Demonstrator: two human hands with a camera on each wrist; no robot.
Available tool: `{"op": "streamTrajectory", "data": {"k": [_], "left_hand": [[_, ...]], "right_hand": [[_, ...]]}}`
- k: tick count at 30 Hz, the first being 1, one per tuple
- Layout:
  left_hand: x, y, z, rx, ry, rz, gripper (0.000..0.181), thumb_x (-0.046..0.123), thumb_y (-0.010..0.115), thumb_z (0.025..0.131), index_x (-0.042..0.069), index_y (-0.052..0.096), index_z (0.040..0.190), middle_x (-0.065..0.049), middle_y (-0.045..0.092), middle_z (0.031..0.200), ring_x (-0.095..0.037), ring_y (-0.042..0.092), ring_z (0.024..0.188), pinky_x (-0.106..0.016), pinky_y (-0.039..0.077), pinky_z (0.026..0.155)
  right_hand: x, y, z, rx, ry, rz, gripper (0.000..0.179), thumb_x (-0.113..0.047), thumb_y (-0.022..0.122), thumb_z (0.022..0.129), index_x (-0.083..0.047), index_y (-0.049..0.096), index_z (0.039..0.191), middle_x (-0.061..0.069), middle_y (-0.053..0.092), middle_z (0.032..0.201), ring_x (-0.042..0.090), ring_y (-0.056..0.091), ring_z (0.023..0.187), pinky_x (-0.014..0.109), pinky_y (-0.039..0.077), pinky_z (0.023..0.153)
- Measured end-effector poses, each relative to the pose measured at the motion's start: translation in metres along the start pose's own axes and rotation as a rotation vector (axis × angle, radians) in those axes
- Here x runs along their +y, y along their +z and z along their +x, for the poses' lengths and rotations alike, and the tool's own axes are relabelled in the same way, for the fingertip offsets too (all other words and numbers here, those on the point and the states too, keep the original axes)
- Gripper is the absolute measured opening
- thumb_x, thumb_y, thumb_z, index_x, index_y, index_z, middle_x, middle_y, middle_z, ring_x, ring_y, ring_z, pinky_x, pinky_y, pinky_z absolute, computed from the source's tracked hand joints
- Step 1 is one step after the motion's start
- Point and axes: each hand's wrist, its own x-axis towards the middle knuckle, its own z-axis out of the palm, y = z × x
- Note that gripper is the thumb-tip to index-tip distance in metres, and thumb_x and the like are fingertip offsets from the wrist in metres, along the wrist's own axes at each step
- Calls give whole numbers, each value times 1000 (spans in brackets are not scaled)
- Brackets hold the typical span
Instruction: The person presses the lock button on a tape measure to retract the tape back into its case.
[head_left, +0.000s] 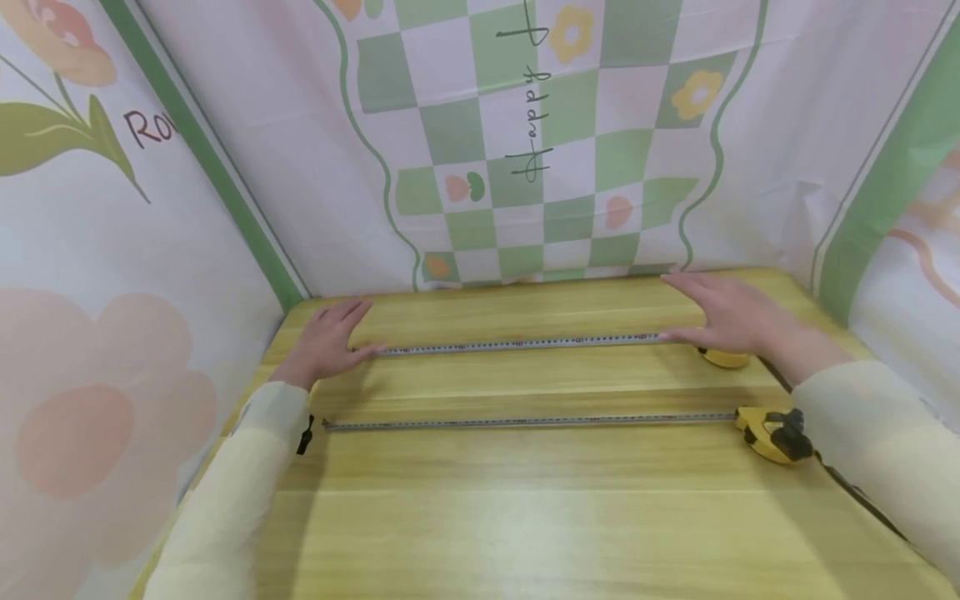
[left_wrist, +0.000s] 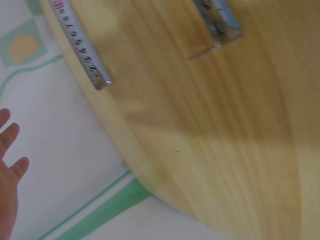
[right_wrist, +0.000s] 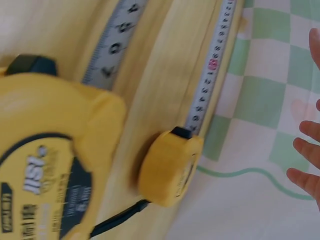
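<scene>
Two yellow tape measures lie on the wooden table with their blades drawn out side by side, running left to right. The far blade (head_left: 517, 343) leads to the far case (head_left: 726, 358), partly hidden behind my right hand (head_left: 738, 317). Nearer to me, the second blade (head_left: 525, 422) comes out of the near case (head_left: 776, 435). My left hand (head_left: 326, 340) is over the far blade's left end, fingers spread and holding nothing. Likewise spread, my right hand holds nothing near the far case. The left wrist view shows the metal-tipped far blade end (left_wrist: 96, 75) apart from the fingers (left_wrist: 7, 137).
A patterned cloth (head_left: 495, 125) with green checks hangs behind the table's far edge, and more printed cloth (head_left: 112, 333) stands at the left. A black cord (right_wrist: 120, 217) lies by the cases. Near my left sleeve is a small black strap (head_left: 305, 435).
</scene>
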Motion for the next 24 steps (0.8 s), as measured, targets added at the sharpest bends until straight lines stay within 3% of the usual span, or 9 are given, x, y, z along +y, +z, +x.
{"op": "streamTrajectory", "data": {"k": [14,24], "left_hand": [[-9,19,-6,-54,-36,28,73,39,65,92,-1,37,146,-24,35,148,-41,33,135,-57,21,113],[-8,27,-9,-151,-89,16,69,37,62,95,-3,37,145,-25,35,148,-41,31,137,-58,16,114]], "right_hand": [[23,21,-16,-48,88,69,94,-58,67,84,1,32,148,30,30,149,53,32,130,67,24,105],[36,38,-20,-113,145,93,92,-49,72,83,4,32,147,34,32,144,56,34,127,69,26,103]]}}
